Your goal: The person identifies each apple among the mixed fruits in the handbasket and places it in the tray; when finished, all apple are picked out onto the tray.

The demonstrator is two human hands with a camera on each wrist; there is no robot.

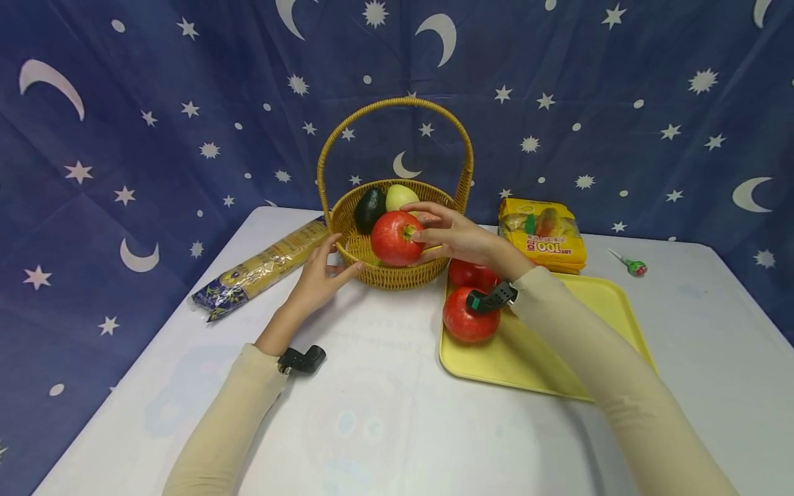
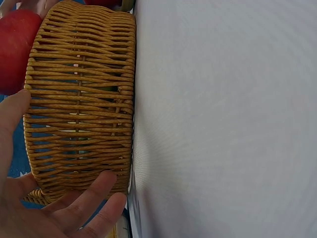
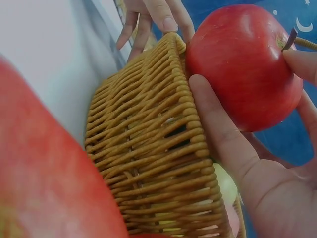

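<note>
A red apple (image 1: 392,239) is in my right hand (image 1: 455,238), above the front rim of a wicker basket (image 1: 397,277). The right wrist view shows the thumb and fingers spread round the apple (image 3: 242,67), near its stem. My left hand (image 1: 316,279) is at the basket's left front side. Its thumb touches the rim and its loosely spread fingers lie along the woven wall (image 2: 79,119). Inside the basket are a dark avocado (image 1: 369,209) and a pale green fruit (image 1: 400,198); other contents are partly hidden.
Right of the basket, a yellow tray (image 1: 515,368) bears red apples (image 1: 471,315), partly under my right forearm. Behind it lies a yellow snack pack (image 1: 546,238), with a lollipop (image 1: 635,266) farther right. A long pasta-like packet (image 1: 260,269) lies left. The basket handle (image 1: 397,102) arches upright.
</note>
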